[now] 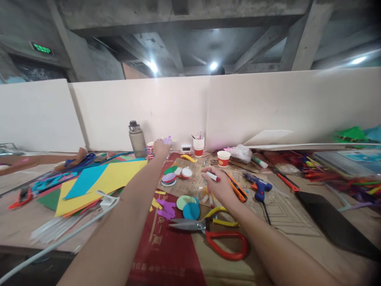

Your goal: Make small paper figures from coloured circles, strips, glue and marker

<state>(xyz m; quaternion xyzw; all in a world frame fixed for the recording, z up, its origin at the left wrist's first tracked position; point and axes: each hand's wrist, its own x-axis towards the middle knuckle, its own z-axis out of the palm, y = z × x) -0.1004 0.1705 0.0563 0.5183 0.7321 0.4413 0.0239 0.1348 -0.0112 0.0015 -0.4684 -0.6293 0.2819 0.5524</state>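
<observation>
The right grip (219, 186) holds a marker (212, 176), the left grip (161, 148) beside a patterned disc (168, 140).

The left arm (127, 202) is slanting bare from the bottom left of the frame up toward the centre, stretching out nearly straight. The left hand (162, 148) is sitting just left of centre, its grip showing too small to read. The right arm (276, 243), also bare, is angling in from the bottom right. The right hand (219, 184) is hanging slightly right of centre, lower in the frame than the left, its fingers (212, 169) curling into a pinch.
</observation>
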